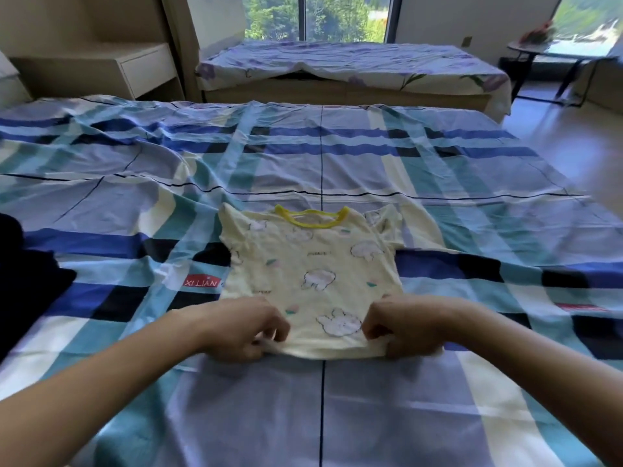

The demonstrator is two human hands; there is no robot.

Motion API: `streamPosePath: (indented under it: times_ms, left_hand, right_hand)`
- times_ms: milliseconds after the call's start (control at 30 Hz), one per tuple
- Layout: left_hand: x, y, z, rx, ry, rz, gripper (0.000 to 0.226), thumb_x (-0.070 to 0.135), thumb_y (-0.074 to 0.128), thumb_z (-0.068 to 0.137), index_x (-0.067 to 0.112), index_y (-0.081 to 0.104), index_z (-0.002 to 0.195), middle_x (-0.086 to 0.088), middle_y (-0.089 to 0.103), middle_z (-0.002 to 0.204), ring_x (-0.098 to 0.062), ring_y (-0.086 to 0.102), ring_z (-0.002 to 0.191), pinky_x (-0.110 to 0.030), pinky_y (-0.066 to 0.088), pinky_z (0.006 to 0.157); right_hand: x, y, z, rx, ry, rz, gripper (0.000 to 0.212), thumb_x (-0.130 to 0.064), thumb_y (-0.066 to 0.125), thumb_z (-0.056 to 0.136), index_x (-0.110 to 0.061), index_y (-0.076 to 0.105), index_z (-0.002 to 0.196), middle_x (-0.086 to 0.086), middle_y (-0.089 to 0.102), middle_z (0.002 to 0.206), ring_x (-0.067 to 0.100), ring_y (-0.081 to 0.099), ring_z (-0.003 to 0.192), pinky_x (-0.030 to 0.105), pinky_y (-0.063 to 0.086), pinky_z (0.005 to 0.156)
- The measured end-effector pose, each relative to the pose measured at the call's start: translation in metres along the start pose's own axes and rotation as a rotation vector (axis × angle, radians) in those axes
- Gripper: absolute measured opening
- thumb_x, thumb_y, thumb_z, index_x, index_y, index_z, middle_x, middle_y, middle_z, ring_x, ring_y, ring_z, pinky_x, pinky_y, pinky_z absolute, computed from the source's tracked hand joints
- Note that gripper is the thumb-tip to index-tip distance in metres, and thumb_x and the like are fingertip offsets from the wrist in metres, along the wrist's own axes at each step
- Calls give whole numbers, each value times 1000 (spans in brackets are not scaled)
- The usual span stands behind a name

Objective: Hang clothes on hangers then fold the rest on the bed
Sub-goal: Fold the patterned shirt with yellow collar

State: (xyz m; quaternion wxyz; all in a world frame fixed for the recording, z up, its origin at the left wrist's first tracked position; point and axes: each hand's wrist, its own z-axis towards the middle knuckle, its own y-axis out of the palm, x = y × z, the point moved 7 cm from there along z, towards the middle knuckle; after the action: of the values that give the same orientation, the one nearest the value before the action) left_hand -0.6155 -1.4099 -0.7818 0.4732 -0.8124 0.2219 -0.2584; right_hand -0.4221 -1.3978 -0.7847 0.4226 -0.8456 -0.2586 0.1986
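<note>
— Where is the shirt?

— The cream T-shirt (313,274), yellow at the collar and printed with rabbits, lies front up on the plaid-sheeted bed (438,156). Its collar points away from the person.

— And the hands?

— The left hand (242,328) pinches the hem at its left corner, fingers curled round the cloth. The right hand (408,328) grips the right corner the same way. The hem bunches a little between them.

— What lies around it?

— A dark garment (27,281) is heaped at the bed's left edge, well apart from the shirt. A red label (201,283) on the sheet sits just beside the shirt's left side. Beyond stands a second bed (354,62) under a floral sheet, before a window (317,15). A round table (539,50) stands far right, with something red on it, too blurred to name.

— Does anything cover the shirt?

— The hands hide its two lower corners.

— Any containers?

— The bedside unit (101,65) at the back left has one drawer (148,70), closed, so its contents cannot be seen.
</note>
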Motion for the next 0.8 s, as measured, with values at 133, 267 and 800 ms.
streamPosePath:
  times_ms: [133,267,800]
  left_hand:
    - [11,9,-3,-209,-12,-185,22,42,71,79,32,65,98,17,61,82,0,56,70,-26,51,70]
    - [11,-16,26,107,-36,-193,21,49,62,91,32,62,104,16,59,93,-2,56,85,-29,51,79]
    - [32,-17,209,462,-216,-27,83,65,17,93,19,-5,160,2,-7,168,-14,-13,153,-44,-7,124]
  right_hand:
    - [-5,1,-15,-280,-105,550,10,-13,71,92,-12,71,103,6,73,84,13,63,70,32,53,74]
    - [97,-49,10,466,194,761,12,-19,75,90,-11,67,94,8,69,83,24,65,77,45,56,77]
    - [192,-18,60,651,520,1540,36,-14,83,77,-9,61,104,12,65,92,20,59,73,31,48,61]
